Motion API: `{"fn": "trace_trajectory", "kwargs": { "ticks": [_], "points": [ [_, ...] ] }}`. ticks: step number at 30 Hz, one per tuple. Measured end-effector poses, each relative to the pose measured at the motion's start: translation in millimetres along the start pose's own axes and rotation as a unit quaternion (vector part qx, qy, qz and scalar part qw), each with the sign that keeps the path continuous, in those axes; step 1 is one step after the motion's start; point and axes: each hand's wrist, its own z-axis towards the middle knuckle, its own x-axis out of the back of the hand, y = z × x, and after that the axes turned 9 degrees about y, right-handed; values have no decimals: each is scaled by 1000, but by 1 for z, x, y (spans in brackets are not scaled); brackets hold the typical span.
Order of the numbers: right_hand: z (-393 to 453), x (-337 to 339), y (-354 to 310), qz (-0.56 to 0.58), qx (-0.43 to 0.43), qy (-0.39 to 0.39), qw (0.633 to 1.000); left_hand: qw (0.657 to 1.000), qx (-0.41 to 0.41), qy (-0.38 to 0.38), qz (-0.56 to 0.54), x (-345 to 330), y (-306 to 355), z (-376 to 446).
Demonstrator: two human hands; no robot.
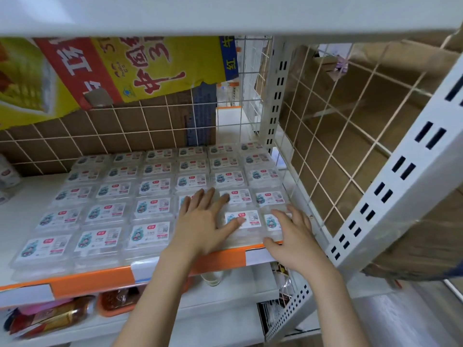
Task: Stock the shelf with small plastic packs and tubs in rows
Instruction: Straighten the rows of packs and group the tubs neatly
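White shelf (30,214) with orange front edge, wire grid behind. Clear labelled packs (150,209) laid flat across it in 6 rows. Left hand (200,221) spread flat on front packs, right hand (293,231) beside it, fingers relaxed, resting on corner pack (271,222), gripping nothing.

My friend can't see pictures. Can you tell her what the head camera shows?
Two hands, the left hand and the right hand, lie flat with straight fingers on clear plastic packs lined up in neat rows on a white shelf. A wire grid stands at the right side.
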Motion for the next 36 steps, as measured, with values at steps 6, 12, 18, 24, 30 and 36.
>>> {"fn": "trace_trajectory", "kwargs": {
  "ticks": [6,12,18,24,30,36],
  "points": [
    [-1,4,-4,0,-19,-8,1000,1000,-4,16,16,-4,0,-1],
    [4,5,-11,2,-30,-15,999,1000,-7,21,21,-6,-1,-2],
    [9,11,-14,9,-51,-37,998,999,-7,25,18,-7,-2,-1],
    [13,17,-21,7,-51,-23,998,1000,-7,25,15,-6,-2,-2],
    [14,33,-26,-32,-19,44,998,1000,-8,24,17,-5,-2,-2],
    [39,32,-35,-27,-26,72,997,1000,-8,18,19,-5,-1,-3]
  ]
}}
